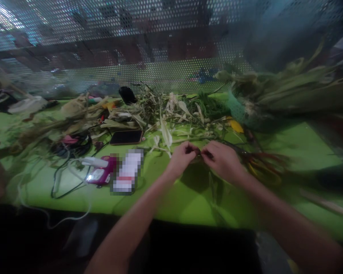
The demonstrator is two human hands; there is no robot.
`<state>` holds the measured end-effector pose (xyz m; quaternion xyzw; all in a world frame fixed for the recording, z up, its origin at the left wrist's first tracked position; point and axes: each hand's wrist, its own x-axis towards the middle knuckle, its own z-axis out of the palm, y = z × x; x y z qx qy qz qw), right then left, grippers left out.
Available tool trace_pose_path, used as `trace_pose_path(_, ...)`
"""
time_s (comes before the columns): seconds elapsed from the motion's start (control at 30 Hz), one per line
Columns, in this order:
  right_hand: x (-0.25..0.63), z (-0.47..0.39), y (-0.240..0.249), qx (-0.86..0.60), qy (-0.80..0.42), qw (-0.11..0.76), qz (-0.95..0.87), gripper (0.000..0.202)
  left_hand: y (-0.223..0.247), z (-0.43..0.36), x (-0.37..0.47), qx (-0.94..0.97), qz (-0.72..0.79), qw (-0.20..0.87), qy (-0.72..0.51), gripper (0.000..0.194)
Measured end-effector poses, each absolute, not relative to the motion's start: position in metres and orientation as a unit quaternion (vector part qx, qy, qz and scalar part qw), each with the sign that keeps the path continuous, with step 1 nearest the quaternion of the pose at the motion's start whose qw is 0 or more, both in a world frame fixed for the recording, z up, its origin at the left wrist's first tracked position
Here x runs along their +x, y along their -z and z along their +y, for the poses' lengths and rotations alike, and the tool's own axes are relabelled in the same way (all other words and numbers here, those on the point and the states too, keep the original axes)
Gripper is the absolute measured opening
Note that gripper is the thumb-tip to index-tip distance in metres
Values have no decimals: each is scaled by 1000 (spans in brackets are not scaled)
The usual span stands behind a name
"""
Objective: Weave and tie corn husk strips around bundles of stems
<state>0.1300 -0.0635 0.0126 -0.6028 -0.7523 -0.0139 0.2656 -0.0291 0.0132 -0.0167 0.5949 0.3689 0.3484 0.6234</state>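
Dark and tiny, a piece sits pinched between the fingertips of the left hand and right hand, above the worktop; probably light and fragile, best held by its ends. Both hands mostly hide it. Pale husks lie beyond; the far-right leafy bundle is blurred.

- A green desk is stretching across the view.
- Pale, husk-like leaves are lying heaped along its back.
- A dark-screened phone is resting left of centre.
- Nearer, a magenta box is sitting beside a pixelated flat object.
- A green basket is standing at right.
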Motion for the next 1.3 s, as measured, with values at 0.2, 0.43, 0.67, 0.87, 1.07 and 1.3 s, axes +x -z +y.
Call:
trace_pose_path(0.2, 131, -63, -12, -593, 9, 271, -758, 9, 16, 13, -30, 578, 361, 642, -349, 15)
trace_pose_path(0.43, 130, -64, -19, -605, -35, 303, -736, 8, 12, 11, -30, 550, 370, 655, -361, 17)
trace_pose_path(0.67, 130, -62, -22, -632, -109, 344, -686, 8, 14, 12, -30, 565, 371, 636, -371, 17)
trace_pose_path(0.87, 128, -62, -20, -648, -122, 334, -673, 6, 12, 11, -31, 600, 370, 606, -369, 14)
trace_pose_path(1.07, 127, -60, -16, -649, -114, 340, -671, 6, 12, 12, -30, 611, 366, 600, -365, 18)
trace_pose_path(1.3, 127, -60, -14, -638, -112, 353, -675, 6, 11, 11, -30, 661, 379, 542, -354, 19)
